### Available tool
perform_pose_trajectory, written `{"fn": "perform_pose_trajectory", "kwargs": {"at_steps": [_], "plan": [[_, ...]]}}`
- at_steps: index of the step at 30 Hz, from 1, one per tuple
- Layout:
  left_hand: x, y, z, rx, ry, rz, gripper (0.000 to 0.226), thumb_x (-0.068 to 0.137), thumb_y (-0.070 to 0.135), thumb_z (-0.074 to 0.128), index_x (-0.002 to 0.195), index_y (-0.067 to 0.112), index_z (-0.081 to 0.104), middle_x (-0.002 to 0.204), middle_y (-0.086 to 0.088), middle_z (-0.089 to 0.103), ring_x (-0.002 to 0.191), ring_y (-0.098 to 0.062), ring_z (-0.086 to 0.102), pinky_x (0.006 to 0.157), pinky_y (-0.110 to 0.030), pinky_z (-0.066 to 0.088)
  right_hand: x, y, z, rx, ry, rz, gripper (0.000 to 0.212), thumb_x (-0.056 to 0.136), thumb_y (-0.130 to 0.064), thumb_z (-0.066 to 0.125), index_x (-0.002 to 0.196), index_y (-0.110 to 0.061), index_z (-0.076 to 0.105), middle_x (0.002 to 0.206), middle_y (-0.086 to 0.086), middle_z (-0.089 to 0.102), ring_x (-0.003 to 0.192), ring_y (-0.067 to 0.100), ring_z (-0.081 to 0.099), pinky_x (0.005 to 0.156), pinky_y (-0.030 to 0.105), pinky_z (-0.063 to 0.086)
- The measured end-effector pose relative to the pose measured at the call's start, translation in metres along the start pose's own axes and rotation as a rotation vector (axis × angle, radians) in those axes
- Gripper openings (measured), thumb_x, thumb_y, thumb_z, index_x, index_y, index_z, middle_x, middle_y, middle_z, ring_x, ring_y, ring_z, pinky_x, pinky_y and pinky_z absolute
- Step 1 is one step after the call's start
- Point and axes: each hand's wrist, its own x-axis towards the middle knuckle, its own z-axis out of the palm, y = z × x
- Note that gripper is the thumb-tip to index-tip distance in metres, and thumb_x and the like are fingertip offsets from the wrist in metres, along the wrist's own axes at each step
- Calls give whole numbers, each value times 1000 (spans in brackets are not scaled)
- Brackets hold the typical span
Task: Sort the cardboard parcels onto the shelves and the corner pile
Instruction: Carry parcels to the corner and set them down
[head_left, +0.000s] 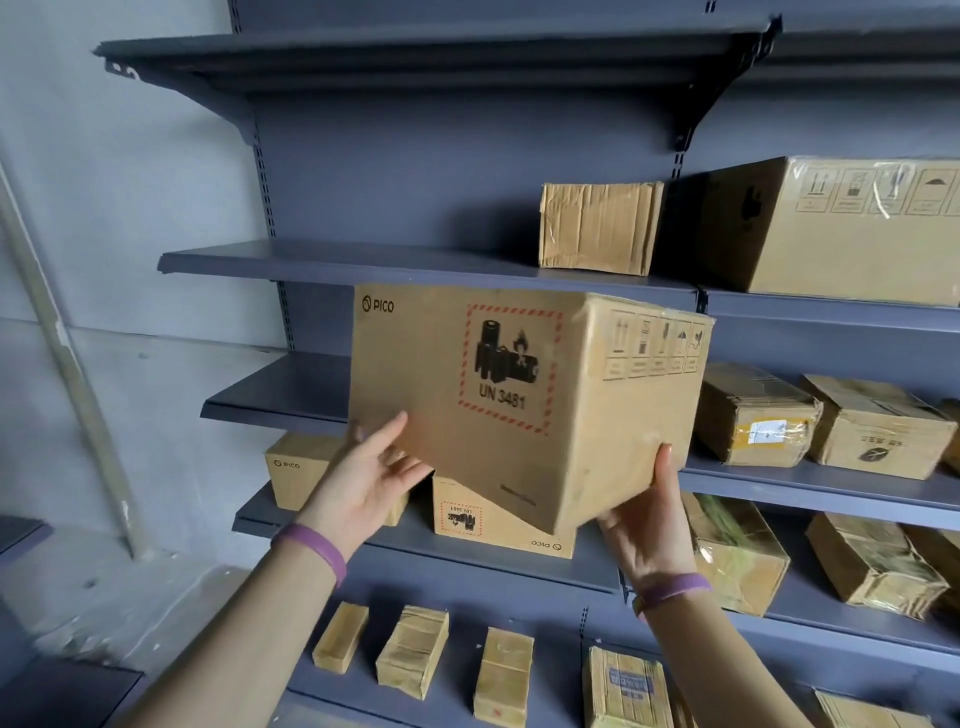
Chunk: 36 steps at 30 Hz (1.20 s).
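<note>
Your left hand (371, 470) presses straight fingers against the tilted brown box (519, 395) marked UN 3481, while your right hand (649, 519) grips its lower corner, thumb up, in front of the shelves (291, 387).

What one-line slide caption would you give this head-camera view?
A tilted PICO box held by left hand and right hand before grey shelves stocked with cardboard parcels.
</note>
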Motion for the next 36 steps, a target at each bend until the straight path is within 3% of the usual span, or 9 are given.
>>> {"fn": "perform_pose_trajectory", "kwargs": {"at_steps": [4, 8, 10, 17, 20, 25, 28, 32, 36], "plan": [[-23, -16, 24, 56, -118, -4, 71, 82, 9, 65, 143, 41, 45, 135, -15, 61, 117, -31, 64, 86, -49, 59, 0, 11, 12, -50, 68, -45, 103, 64, -42, 90, 149, -25, 35, 142, 11, 55, 124, 31, 59, 86, 50, 56], [-41, -31, 28, 108, -173, 37, 69, 80, 17, 69, 140, 44, 48, 135, -8, 62, 117, -28, 65, 84, -44, 59, -4, 20, 14, -84, 86, -108, 54, 81, -30, 66, 129, -34, 42, 136, 11, 57, 109, 26, 68, 96, 61, 48], [-46, -39, 28, 143, -174, 94, 78, 73, 24, 78, 142, 40, 45, 137, -5, 61, 122, -26, 62, 93, -47, 56, -6, 25, 19, -74, 83, -129, 51, 81, -26, 66, 126, -35, 43, 135, 11, 57, 110, 26, 67, 97, 64, 47], [-40, -48, 24, 146, 4, 218, 72, 74, 9, 71, 141, 25, 49, 126, -5, 68, 121, -25, 62, 97, -47, 54, -13, 39, 34, -143, 60, -142, 66, 80, -12, 67, 134, -28, 33, 136, 16, 53, 111, 33, 66, 92, 64, 50], [-32, -34, 9, 97, 28, 187, 59, 80, 11, 67, 136, 19, 54, 124, -7, 69, 118, -24, 63, 83, -38, 60, -14, 34, 27, -80, 54, 58, 105, 64, -40, 87, 147, -21, 25, 149, 24, 41, 119, 46, 57, 97, 60, 49], [-26, -12, -15, 53, 60, 153, 47, 77, 19, 65, 124, 18, 61, 116, -8, 72, 115, -26, 63, 74, -36, 62, -11, 28, 19, -12, 172, 142, 119, 64, -77, 62, 155, -14, 19, 155, 24, 29, 109, 41, 56, 76, 52, 58], [-29, -3, -27, 43, 57, 165, 41, 82, 28, 61, 121, 18, 62, 119, -10, 70, 109, -24, 67, 80, -37, 61, -6, 26, 20, -182, 177, 182, 138, 43, -82, 74, 155, -16, 28, 158, 17, 31, 138, 42, 39, 103, 55, 44], [-33, 0, -34, 100, 65, 190, 42, 85, 43, 54, 114, 19, 69, 112, -10, 74, 95, -19, 73, 84, -32, 55, -1, 27, 12, -162, 121, 296, 81, 77, -78, 54, 142, -29, 51, 143, 10, 55, 132, 39, 50, 115, 60, 30], [-32, 1, -36, 139, 67, 170, 52, 87, 51, 54, 128, 20, 58, 122, -12, 70, 110, -25, 68, 96, -42, 52, 2, 29, 1, -176, 145, 287, 75, 87, -74, 45, 143, -24, 50, 134, 11, 61, 128, 36, 54, 115, 62, 27]]}}
